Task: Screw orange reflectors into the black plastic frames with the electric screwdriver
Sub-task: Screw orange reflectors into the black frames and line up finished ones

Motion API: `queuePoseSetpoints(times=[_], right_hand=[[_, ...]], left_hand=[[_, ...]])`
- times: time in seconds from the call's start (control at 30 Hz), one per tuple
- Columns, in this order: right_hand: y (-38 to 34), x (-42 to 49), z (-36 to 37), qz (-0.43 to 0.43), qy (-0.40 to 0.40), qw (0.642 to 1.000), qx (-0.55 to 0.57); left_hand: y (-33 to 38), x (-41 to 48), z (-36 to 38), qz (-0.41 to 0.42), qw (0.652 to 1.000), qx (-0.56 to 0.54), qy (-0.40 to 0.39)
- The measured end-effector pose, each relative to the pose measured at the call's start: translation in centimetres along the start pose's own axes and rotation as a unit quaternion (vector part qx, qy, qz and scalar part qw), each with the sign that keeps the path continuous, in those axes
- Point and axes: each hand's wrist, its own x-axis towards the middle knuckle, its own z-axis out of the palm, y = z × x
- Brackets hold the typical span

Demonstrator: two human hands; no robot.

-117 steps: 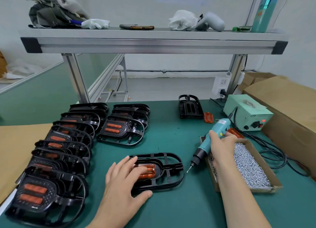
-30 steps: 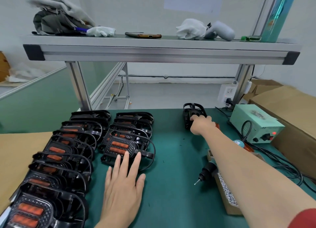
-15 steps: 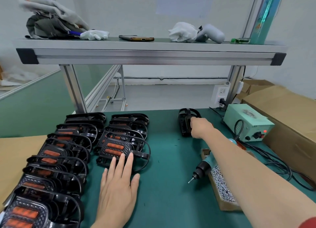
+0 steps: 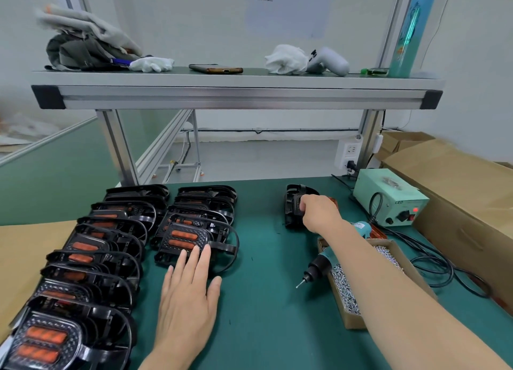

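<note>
- Right hand is stretched out over the far mat, fingers curled around a lone black frame.
- Left hand lies flat, fingers straight, holding nothing; fingertips touch the front finished frame.
- Screwdriver rests unheld on the screw box, bit overhanging the mat.
- Rows of finished frames with orange reflectors lie at left.

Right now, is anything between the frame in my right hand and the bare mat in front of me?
Nothing visible. The right hand grips the frame, and the mat toward you is bare; the screwdriver tip juts in just right of that path.
</note>
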Motion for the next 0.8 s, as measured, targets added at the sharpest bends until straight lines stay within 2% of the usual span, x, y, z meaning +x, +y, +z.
queuePoseSetpoints(times=[0.13,0.3,0.4,0.47,0.5,0.53,0.63,0.67,0.7,0.8], right_hand=[[-0.3,-1.3,-0.6,0.014,0.044,0.998,0.035],[-1.2,-3.6,-1.5,-0.002,0.123,0.989,0.080],[-2.4,-5.4,-1.7,-0.015,0.156,0.980,0.122],[-3.7,-7.1,-1.5,-0.039,0.171,0.968,0.178],[-4.5,-8.2,-1.3,-0.054,0.175,0.962,0.204],[-5.4,-9.3,-1.1,-0.070,0.179,0.954,0.228],[-8.1,-13.0,0.2,-0.131,0.192,0.925,0.299],[-8.9,-14.2,0.7,-0.148,0.187,0.916,0.324],[-9.6,-15.2,1.2,-0.160,0.178,0.908,0.345],[-10.8,-17.3,2.5,-0.188,0.159,0.891,0.382]], left_hand=[[0.2,-0.2,-0.5,0.016,1.000,-0.026,0.000],[0.6,-0.7,-1.3,0.020,0.990,-0.136,0.043],[1.3,-1.1,-1.5,-0.014,0.976,-0.200,0.080],[2.1,-0.9,-1.7,-0.053,0.953,-0.286,0.080],[2.8,-0.5,-2.1,-0.091,0.928,-0.356,0.059],[3.6,0.0,-2.7,-0.138,0.887,-0.440,0.026],[5.4,1.7,-4.2,-0.235,0.719,-0.648,-0.088],[5.7,2.0,-4.7,-0.248,0.680,-0.681,-0.113],[5.8,2.3,-5.1,-0.251,0.654,-0.700,-0.136],[5.4,2.4,-6.1,-0.239,0.638,-0.715,-0.158]])
